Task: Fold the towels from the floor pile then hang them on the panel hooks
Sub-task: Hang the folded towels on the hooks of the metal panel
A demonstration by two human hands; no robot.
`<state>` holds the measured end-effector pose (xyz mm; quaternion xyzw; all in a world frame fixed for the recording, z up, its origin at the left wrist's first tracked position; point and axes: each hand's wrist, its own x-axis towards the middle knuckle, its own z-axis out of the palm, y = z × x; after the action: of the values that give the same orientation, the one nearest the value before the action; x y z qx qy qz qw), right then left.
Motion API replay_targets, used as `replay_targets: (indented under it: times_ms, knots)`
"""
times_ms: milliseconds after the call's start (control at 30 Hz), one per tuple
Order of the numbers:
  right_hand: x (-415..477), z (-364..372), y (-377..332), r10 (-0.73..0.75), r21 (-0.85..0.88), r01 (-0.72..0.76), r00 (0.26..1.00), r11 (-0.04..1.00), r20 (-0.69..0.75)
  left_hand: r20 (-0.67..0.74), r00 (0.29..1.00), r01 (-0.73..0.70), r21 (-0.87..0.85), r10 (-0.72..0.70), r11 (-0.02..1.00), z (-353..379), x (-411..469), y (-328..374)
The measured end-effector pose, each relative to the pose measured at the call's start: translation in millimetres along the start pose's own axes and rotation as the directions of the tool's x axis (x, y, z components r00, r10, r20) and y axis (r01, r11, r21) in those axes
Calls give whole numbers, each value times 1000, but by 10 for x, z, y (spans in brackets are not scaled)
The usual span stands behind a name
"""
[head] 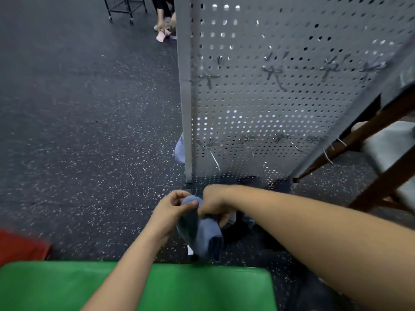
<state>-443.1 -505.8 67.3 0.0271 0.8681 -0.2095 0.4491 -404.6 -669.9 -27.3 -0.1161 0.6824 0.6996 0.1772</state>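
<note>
1. The blue towel (202,234) is soft and grey-blue. It is bunched and hangs clear of the floor in front of me. Its lower end is doubled into a thick fold.
2. Grip: my left hand (170,209) pinches the towel's top edge between thumb and fingers. My right hand (213,205) grips the same edge just beside it, with fingers curled into the cloth.
3. The pegboard panel (269,104) is grey perforated metal. It stands upright just beyond the towel, and the two are apart.
4. The hooks (274,74) are thin wire and stick out from the panel in two rows, one at mid-height and one near the base. Their shape is blurred.
</note>
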Motion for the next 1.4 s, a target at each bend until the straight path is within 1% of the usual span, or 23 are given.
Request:
replay_targets:
  times_ms: [33, 100, 200, 267, 367, 500, 567, 600, 667, 733, 800, 933, 967, 1033, 1133, 1267, 1400]
  knots:
    - [62, 52, -6, 15, 36, -14, 999, 999, -39, -18, 999, -31, 45, 31, 999, -28, 76, -10]
    - [195, 168, -17, 32, 71, -20, 985, 997, -170, -62, 992, -102, 128, 111, 986, -59, 212, -31]
    - [284, 307, -3, 70, 126, -29, 938, 992, -338, -81, 975, -186, 223, 208, 957, -10, 369, -41]
    - [315, 369, 24, 78, 170, -9, 911, 985, -404, -108, 963, -209, 281, 247, 937, 38, 453, -83]
    - [323, 392, -4, 29, 183, 63, 886, 981, -463, -188, 942, -193, 371, 277, 908, 68, 528, -144]
    - [357, 351, 0, -41, 158, 119, 904, 980, -426, -283, 905, -170, 448, 319, 878, 107, 515, -109]
    - [388, 360, 36, -68, 166, 155, 897, 974, -437, -327, 883, -162, 461, 336, 872, 83, 492, -105]
    - [416, 374, 59, -78, 181, 174, 894, 968, -442, -329, 884, -147, 478, 331, 866, 57, 486, -139]
    - [415, 377, 81, -86, 208, 194, 895, 959, -438, -313, 905, -82, 535, 288, 841, 18, 492, -218]
    - [418, 397, 82, -78, 211, 176, 911, 962, -406, -318, 921, -11, 557, 225, 830, 8, 496, -262]
    - [418, 415, 75, -70, 192, 153, 921, 969, -383, -329, 924, 13, 540, 197, 841, 47, 510, -248]
    - [433, 373, 126, -10, 211, 92, 933, 973, -360, -340, 933, 76, 503, 116, 861, 172, 528, -204]
    - [425, 342, 143, 0, 189, 66, 943, 980, -332, -351, 932, 105, 508, 95, 855, 192, 531, -215]
    - [400, 278, 166, -12, 157, 61, 955, 986, -295, -406, 912, 173, 499, 53, 849, 215, 496, -228]
    - [372, 218, 193, -23, 131, 64, 956, 989, -293, -445, 896, 234, 477, 3, 847, 246, 453, -221]
    - [378, 202, 275, -45, 182, 85, 976, 980, -214, -418, 908, 230, 492, -4, 840, 293, 414, -171]
    - [185, 69, 332, -86, 242, 125, 983, 962, -165, -385, 922, 184, 535, 44, 825, 206, 377, -114]
